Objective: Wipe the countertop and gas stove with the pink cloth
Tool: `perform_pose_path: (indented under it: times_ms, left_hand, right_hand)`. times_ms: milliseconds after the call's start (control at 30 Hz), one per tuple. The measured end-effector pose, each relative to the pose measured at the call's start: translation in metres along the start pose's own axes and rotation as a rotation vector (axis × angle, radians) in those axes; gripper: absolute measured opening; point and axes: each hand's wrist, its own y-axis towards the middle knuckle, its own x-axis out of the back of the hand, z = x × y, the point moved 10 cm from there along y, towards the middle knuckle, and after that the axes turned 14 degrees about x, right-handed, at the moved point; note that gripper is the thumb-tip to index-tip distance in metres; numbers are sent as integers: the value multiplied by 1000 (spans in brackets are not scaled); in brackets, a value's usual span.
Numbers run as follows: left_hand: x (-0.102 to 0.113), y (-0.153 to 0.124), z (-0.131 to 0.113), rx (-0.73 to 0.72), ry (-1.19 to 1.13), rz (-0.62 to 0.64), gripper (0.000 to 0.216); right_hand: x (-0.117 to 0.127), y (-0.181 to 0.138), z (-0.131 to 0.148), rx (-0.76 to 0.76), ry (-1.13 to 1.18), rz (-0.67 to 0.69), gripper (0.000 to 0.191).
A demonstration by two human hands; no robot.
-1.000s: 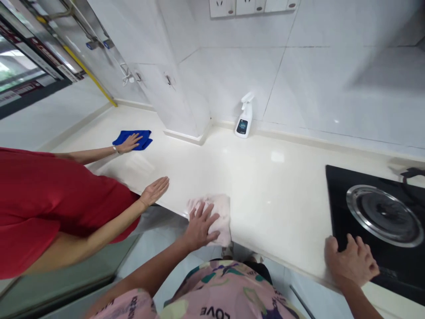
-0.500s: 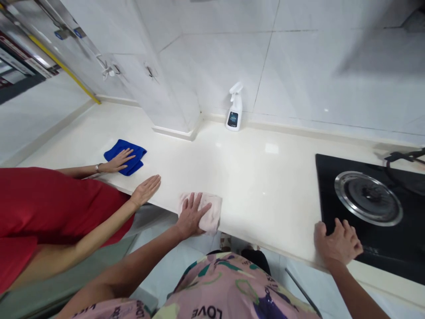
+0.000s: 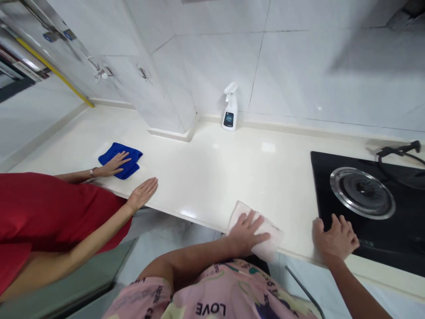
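Note:
My left hand (image 3: 247, 235) lies on a pale pink cloth (image 3: 241, 210) with its fingers spread, pressing it against the white countertop (image 3: 212, 177) near the front edge. Part of the cloth hangs over that edge. Off to the right, my right hand (image 3: 336, 239) rests with fingers apart at the front left corner of a black cooktop (image 3: 352, 159); it holds nothing. The cooktop has a round metal-ringed burner (image 3: 361, 192).
A co-worker in a red top (image 3: 63, 208) stands at the left, one hand flat on a blue cloth (image 3: 133, 155), the other on the counter edge. Against the tiled wall stands a white spray bottle (image 3: 229, 108). A dark hose (image 3: 398, 150) lies behind the burner.
My left hand has slid to the right along the counter's front edge, taking the pink cloth with it. My right hand stays by the cooktop. The view has shifted slightly.

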Motion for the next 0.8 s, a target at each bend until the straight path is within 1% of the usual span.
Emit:
perform_pose_path:
  times_ms: [67,100,133,167,233,300,367,433,467,500,567,633,667,733,800]
  left_hand:
    - [1,0,-12,-69,-10,-15,82]
    - [2,-3,-10,-84,-12,-13,79]
    - [3,-10,-3,-86,-13,-3,79]
    - [6,-19,9,-70,-12,10,79]
    - [14,-41,47,22,-4,26,82]
    - [27,-66,97,164,24,10,85]
    - [40,-88,143,277,69,-15,95]
    - [51,-97,178,355,97,-46,101]
    - [56,-95,191,392,105,-66,100]
    - [61,-89,202,432,110,-90,97]
    - [71,-67,218,541,112,-141,88]
    - [79,-34,227,656,98,-185,81]
    - [81,-14,226,697,84,-197,79]
    - [80,28,213,694,52,-187,79]
    - [68,66,181,596,20,-123,81]
  right_hand:
    - [0,0,0,1,-4,6,64]
    - [0,0,0,3,-7,8,63]
    - [0,0,0,5,-10,8,63]
    - [0,0,0,7,-12,8,63]
    - [0,0,1,10,-16,4,63]
    - [0,0,2,11,-19,-3,64]
    - [0,1,3,13,-21,-12,64]
    - [1,1,5,18,-18,-26,64]
    - [1,2,6,23,-15,-34,64]
    - [1,2,7,29,-13,-45,64]
    - [3,2,9,44,-12,-66,63]
    - [3,3,10,54,-21,-75,63]
    - [3,3,10,55,-30,-72,62]
    - [2,3,9,51,-47,-61,62]
    - [1,3,8,49,-55,-54,62]
